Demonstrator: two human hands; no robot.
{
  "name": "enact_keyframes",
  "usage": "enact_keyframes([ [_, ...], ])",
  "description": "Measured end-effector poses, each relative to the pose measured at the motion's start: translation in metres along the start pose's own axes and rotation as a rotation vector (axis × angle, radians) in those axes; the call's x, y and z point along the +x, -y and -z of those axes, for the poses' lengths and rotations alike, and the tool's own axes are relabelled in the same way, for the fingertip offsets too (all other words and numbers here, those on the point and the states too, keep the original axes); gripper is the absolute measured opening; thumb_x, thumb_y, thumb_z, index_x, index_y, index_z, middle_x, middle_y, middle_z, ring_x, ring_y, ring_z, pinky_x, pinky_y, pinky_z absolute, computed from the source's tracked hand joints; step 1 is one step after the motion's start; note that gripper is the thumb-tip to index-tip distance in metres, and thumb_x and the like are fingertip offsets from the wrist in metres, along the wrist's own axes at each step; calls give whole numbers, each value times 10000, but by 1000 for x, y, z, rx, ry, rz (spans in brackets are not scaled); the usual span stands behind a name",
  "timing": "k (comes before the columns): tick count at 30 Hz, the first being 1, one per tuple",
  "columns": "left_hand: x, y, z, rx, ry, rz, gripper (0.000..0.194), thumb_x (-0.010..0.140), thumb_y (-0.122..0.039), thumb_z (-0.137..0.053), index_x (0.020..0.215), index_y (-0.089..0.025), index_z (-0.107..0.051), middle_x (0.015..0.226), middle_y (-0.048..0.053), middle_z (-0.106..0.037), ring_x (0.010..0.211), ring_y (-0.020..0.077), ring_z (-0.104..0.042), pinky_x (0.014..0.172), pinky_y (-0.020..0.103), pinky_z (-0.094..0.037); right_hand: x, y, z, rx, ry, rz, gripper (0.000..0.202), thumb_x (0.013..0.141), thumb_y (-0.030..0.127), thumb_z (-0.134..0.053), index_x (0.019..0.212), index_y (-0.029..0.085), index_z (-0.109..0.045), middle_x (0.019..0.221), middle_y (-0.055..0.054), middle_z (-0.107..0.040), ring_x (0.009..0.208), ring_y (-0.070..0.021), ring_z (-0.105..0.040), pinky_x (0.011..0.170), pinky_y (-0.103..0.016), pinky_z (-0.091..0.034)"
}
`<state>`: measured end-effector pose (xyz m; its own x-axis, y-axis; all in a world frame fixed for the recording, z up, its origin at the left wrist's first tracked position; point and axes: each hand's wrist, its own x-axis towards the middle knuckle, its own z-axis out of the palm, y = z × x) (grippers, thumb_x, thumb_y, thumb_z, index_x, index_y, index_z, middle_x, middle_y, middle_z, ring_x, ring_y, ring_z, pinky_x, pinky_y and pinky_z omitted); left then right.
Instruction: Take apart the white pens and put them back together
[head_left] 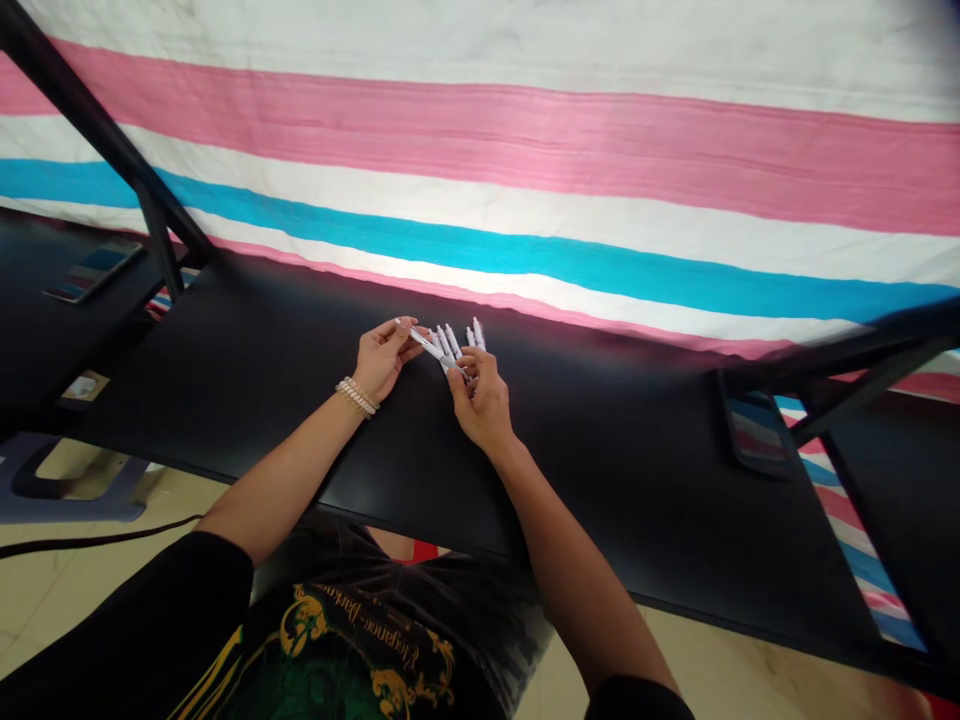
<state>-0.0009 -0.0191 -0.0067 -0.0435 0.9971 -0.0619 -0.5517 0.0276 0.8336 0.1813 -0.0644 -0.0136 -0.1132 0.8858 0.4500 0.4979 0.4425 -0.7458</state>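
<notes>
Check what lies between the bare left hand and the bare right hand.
In the head view, a slim white pen spans from left hand to right hand; more white pens show just beyond it.

Striped cloth beyond a black table

White, pink and blue bands are lit brightly. The table is flanked by slanted dark braces; below, a pale tiled floor and bluish-grey stool are seen.
</notes>
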Motion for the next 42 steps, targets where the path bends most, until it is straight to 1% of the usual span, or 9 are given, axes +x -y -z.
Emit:
enact_keyframes([
  [5,0,-6,-3,-70,8,59,265,817,-368,-777,929,-153,-669,882,55,-725,862,166,-716,848,325,-573,-1,4,-1,-29,36,40,200,1004,347,-485,1138,214,-549,744,12,-643,577,-121,-553,597,-249,-443],
  [8,-1,-16,-2,-237,36,192,160,895,-333,-683,895,-191,-610,697,-25,-614,603,88,-620,648,242,-559,-2,8,0,-23,-19,42,261,973,386,-539,1177,222,-533,815,-4,-654,639,-135,-587,612,-258,-472],
  [12,-3,-30,1,-383,58,410,380,956,-472,-496,691,-203,-451,476,-84,-279,329,52,-251,336,178,-248,-2,11,1,-23,-114,32,232,964,398,-553,1118,225,-564,817,-13,-654,635,-138,-588,623,-275,-505],
  [15,-5,-35,2,-406,91,473,392,943,-450,-429,641,-206,-377,456,-89,-186,312,54,-153,320,188,-122,-2,11,0,-36,-128,16,192,971,390,-546,1052,221,-586,754,3,-639,585,-127,-568,610,-269,-504],
  [22,-7,-34,-1,-425,109,464,336,939,-450,-379,719,-207,-456,458,-103,-136,310,58,-115,322,190,-82,-1,10,0,-79,-133,47,143,975,346,-542,976,214,-599,733,9,-635,552,-113,-553,601,-262,-483],
  [26,-6,-35,0,-440,100,429,368,934,-498,-381,730,-205,-470,457,-105,-135,309,57,-119,318,191,-87,0,8,2,-99,-137,47,148,977,344,-535,955,213,-599,741,3,-636,567,-119,-555,596,-264,-472],
  [35,-7,-36,-2,-383,111,493,297,931,-424,-419,782,-194,-534,456,-103,-190,303,59,-166,320,191,-105,4,7,8,-133,-171,39,137,979,329,-519,938,217,-587,745,5,-588,606,-131,-537,639,-283,-473],
  [39,-6,-30,-8,-288,43,380,346,896,-548,-520,816,-212,-543,505,-76,-349,376,70,-345,397,191,-310,7,1,8,-195,-147,7,246,935,387,-576,1109,213,-585,1055,-94,-587,942,-227,-584,858,-390,-513],
  [42,-2,-19,-10,-206,-2,233,324,874,-536,-576,904,-214,-585,710,5,-589,634,122,-603,622,247,-499,8,-7,6,-298,-75,-27,488,846,434,-686,1253,200,-553,1236,-152,-516,1161,-323,-499,1021,-519,-440],
])
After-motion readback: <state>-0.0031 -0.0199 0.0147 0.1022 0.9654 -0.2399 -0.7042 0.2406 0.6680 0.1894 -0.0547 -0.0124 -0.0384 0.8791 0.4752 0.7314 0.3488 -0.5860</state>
